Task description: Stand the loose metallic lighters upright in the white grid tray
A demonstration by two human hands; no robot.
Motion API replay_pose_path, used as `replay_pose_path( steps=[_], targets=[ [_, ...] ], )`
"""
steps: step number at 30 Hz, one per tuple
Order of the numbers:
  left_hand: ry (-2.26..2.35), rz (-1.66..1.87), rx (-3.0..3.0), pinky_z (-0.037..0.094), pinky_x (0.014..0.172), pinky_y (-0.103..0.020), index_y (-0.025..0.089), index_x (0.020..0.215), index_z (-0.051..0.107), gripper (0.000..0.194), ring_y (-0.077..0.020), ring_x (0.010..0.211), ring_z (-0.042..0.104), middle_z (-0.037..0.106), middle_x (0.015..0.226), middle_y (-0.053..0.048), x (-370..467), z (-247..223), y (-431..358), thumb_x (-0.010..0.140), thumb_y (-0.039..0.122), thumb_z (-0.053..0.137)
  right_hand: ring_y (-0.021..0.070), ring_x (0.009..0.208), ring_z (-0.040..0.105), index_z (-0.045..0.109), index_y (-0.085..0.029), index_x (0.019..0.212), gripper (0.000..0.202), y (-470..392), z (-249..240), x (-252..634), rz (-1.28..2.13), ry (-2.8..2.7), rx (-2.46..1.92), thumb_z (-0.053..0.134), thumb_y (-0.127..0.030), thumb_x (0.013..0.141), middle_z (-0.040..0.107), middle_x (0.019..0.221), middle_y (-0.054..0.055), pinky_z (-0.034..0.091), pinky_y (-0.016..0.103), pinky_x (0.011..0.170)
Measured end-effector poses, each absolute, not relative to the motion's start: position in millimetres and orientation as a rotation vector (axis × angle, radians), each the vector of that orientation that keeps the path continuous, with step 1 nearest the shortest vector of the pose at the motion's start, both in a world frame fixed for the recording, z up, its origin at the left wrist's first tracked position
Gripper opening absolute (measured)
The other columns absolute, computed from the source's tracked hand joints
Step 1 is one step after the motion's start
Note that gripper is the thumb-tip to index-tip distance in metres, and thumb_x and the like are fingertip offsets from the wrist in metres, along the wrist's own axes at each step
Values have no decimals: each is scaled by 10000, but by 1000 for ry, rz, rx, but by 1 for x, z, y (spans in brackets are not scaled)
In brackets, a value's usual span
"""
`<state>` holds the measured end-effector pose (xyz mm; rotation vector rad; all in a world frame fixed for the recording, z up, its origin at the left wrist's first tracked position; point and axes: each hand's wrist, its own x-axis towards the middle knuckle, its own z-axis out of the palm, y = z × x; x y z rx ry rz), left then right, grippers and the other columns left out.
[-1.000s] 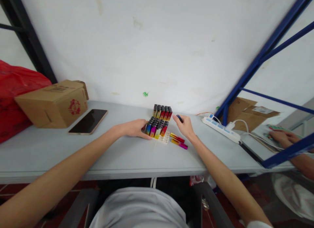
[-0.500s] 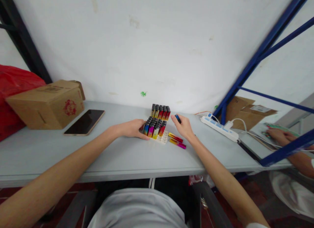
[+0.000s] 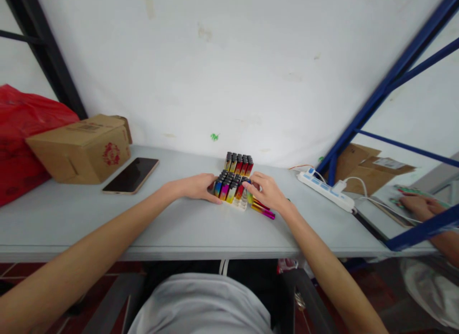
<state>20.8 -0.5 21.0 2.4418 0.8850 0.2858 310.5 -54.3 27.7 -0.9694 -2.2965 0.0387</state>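
Several colourful lighters [image 3: 231, 189] with black tops stand upright in a white tray [image 3: 240, 205] on the grey table. Around the left side of this group is my left hand [image 3: 203, 186], its thumb and fingers spread against the lighters. My right hand [image 3: 264, 188] pinches a blue and yellow-green lighter [image 3: 250, 196] upright at the tray's right side. Two loose lighters [image 3: 266, 212] lie flat just right of the tray, partly under my right hand. Behind the tray stands a second block of lighters [image 3: 239, 163], yellowish to red.
A phone [image 3: 132, 175], a cardboard box [image 3: 82, 150] and a red bag [image 3: 28, 138] are at the left. To the right are a white power strip [image 3: 326, 189], a blue metal frame [image 3: 362, 109] and cardboard [image 3: 362, 169]. Another person's hands [image 3: 418, 205] show at far right.
My right hand has moved left and down to the tray, bringing the lighter upright beside the others. My left hand stays at the group's left side. The view has shifted slightly.
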Motion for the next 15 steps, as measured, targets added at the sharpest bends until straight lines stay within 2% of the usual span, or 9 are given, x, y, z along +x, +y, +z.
replay_pose_path(
  steps=[5, 7, 11, 15],
  targets=[
    [882, 282, 2439, 551, 893, -317, 193, 1225, 727, 602, -297, 1055, 733, 797, 1189, -66, 21, 22, -1, 788, 598, 818, 138, 560, 396, 388, -243, 650, 581, -61, 27, 309, 22, -2147, -1073, 453, -634, 1076, 413, 576, -35, 336, 300, 619],
    [879, 291, 2434, 548, 868, -314, 195, 1219, 729, 602, -298, 1045, 732, 799, 1177, -64, 21, 22, -2, 782, 599, 821, 141, 563, 426, 419, -242, 650, 593, -63, 28, 307, 41, -2089, -1086, 460, -673, 1056, 457, 572, -24, 360, 293, 623],
    [911, 282, 2453, 537, 826, -314, 184, 1225, 724, 615, -290, 1000, 726, 793, 1156, -75, 21, 22, -1, 786, 606, 815, 160, 607, 552, 541, -231, 698, 574, -65, 27, 301, 183, -2135, -1052, 501, -695, 1034, 638, 645, 19, 433, 286, 654],
    [915, 280, 2465, 527, 813, -310, 186, 1212, 727, 615, -289, 985, 720, 792, 1133, -76, 21, 21, -1, 778, 612, 814, 173, 602, 610, 590, -232, 755, 530, -64, 23, 297, 317, -2274, -1058, 562, -689, 1021, 694, 668, 24, 456, 287, 647]
  ],
)
